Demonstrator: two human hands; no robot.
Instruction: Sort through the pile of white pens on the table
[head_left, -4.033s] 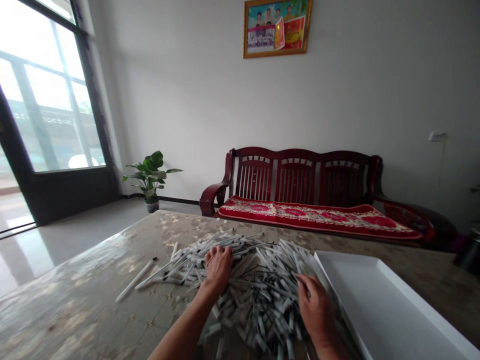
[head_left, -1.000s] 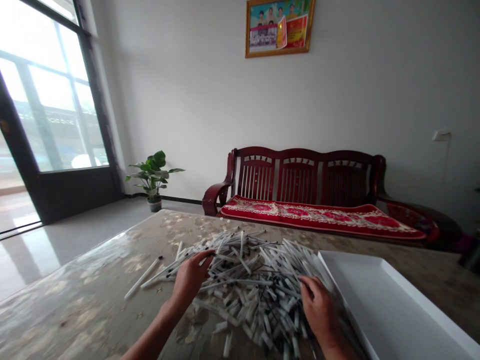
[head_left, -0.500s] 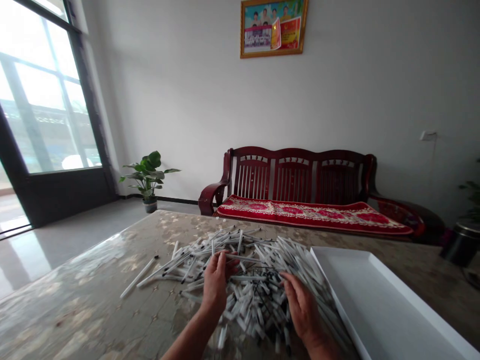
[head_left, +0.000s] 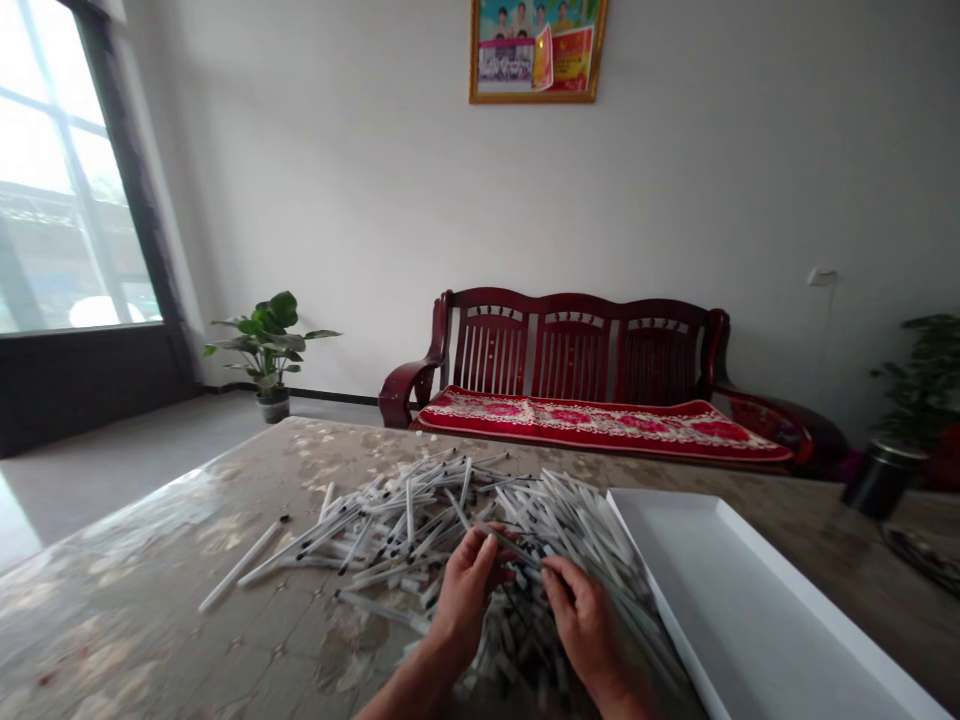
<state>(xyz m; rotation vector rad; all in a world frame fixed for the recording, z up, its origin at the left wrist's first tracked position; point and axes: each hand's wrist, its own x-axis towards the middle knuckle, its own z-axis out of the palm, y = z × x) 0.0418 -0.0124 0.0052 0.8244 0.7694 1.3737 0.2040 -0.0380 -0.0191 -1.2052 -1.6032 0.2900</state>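
My left hand (head_left: pixel 471 585) is closed, thumb and fingers pinching a slim whitish pen barrel (head_left: pixel 517 549) that slants down to the right. At its lower right end my right hand (head_left: pixel 583 605) is closed too, thumb against forefinger; any small part at those fingertips is hidden. Below and between the hands lies a blurred heap of short clear and black pen caps (head_left: pixel 517 640). Behind the left hand a loose pile of whitish pens (head_left: pixel 390 520) with black ends spreads over the table. Beside the right hand lies a bundle of pale barrels (head_left: pixel 577 520).
A shallow white tray (head_left: pixel 750 600) stands at the right of the patterned table (head_left: pixel 300 650). One pen (head_left: pixel 241 568) lies apart at the left. Beyond the table are a red wooden bench (head_left: pixel 570 350) and a potted plant (head_left: pixel 271 345).
My two hands have come closer together, and the barrel in my left hand now reaches my right fingertips. The view has turned slightly to the right.
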